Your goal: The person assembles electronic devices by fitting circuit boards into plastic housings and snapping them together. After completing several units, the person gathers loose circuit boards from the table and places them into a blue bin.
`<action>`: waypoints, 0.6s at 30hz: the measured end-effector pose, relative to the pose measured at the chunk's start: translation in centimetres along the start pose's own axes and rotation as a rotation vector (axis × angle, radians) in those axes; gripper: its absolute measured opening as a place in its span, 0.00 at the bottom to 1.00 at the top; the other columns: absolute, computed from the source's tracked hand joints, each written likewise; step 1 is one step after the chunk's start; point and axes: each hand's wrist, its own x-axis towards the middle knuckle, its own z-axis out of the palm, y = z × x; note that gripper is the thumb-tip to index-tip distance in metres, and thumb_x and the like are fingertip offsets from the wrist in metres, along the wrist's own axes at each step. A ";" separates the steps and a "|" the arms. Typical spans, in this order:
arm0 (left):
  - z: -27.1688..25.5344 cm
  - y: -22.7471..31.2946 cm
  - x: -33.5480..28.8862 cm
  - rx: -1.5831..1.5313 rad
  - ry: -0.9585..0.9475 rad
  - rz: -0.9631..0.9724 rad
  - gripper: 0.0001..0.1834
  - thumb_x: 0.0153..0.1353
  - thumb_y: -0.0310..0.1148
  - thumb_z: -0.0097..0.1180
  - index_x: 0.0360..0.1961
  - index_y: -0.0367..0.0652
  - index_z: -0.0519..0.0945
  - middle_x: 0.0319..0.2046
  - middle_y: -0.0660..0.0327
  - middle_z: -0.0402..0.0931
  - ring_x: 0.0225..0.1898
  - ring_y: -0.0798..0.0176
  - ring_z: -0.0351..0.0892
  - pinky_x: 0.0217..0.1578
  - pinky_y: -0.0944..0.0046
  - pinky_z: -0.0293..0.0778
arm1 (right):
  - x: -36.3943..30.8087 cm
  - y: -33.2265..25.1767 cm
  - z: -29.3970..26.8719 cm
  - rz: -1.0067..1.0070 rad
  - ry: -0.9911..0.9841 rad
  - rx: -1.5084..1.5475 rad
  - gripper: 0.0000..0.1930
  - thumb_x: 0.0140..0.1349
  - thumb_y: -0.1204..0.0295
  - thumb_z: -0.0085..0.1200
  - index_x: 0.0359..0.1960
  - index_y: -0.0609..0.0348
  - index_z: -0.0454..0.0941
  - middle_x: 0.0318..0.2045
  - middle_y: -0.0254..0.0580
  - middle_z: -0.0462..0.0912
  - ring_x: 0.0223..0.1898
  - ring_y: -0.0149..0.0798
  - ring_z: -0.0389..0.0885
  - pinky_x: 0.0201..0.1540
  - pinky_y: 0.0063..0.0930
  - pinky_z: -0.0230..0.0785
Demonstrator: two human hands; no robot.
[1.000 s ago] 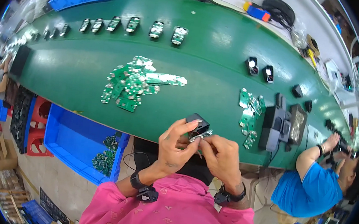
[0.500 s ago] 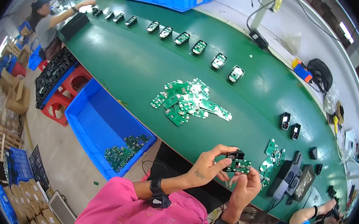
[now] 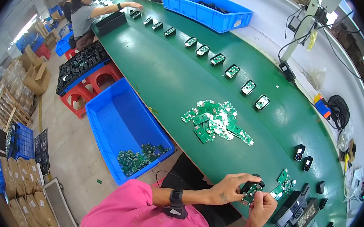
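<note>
My left hand (image 3: 230,190) is closed around a small black plastic housing (image 3: 260,181) near the table's front edge. Against the housing, tilted, lies a green circuit board (image 3: 250,193). The thumb and fingers of my right hand (image 3: 263,208) pinch the board at its right side. Whether the board sits inside the housing is hidden by my fingers. Beyond my hands a heap of loose green circuit boards (image 3: 207,119) lies on the table, and a smaller pile of boards (image 3: 285,185) is just to the right of them.
Along the green table (image 3: 159,72) runs a row of black housings with boards in them (image 3: 248,87). Two more housings (image 3: 300,152) stand right, near a grey-black device (image 3: 291,206). Blue bins (image 3: 125,121) hold boards at left and black parts at the back. A co-worker (image 3: 84,16) reaches in far left.
My view has swung left, so the scene sits further right. The board has turned from lying level to slanting against the housing, and my right hand has come up closer beside it.
</note>
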 end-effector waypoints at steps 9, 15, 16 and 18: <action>0.5 -0.5 0.0 0.167 0.096 0.142 0.27 0.59 0.19 0.58 0.60 0.50 0.77 0.54 0.47 0.77 0.34 0.60 0.83 0.32 0.65 0.79 | -1.5 -0.5 1.5 -0.104 0.074 -0.237 0.16 0.67 0.72 0.56 0.21 0.65 0.72 0.15 0.29 0.70 0.18 0.20 0.63 0.19 0.19 0.52; -1.0 1.1 0.6 -0.246 -0.043 -0.221 0.24 0.63 0.16 0.50 0.62 0.36 0.70 0.53 0.57 0.77 0.41 0.69 0.81 0.36 0.69 0.82 | -0.1 -1.7 1.7 -0.205 0.136 -0.578 0.10 0.61 0.74 0.60 0.24 0.68 0.77 0.16 0.43 0.75 0.18 0.29 0.69 0.22 0.28 0.60; -1.6 1.0 0.6 -0.296 -0.060 -0.200 0.25 0.64 0.17 0.50 0.63 0.37 0.69 0.54 0.56 0.76 0.42 0.69 0.81 0.36 0.69 0.82 | 0.3 -1.8 2.1 -0.232 0.128 -0.576 0.11 0.60 0.74 0.61 0.23 0.67 0.77 0.15 0.42 0.74 0.17 0.29 0.68 0.21 0.28 0.59; -2.0 1.0 0.4 -0.333 -0.065 -0.200 0.26 0.65 0.18 0.50 0.64 0.39 0.67 0.56 0.54 0.74 0.42 0.68 0.81 0.35 0.69 0.84 | 0.6 -1.3 2.4 -0.225 0.080 -0.557 0.13 0.61 0.73 0.63 0.22 0.67 0.75 0.14 0.41 0.72 0.16 0.29 0.65 0.20 0.28 0.58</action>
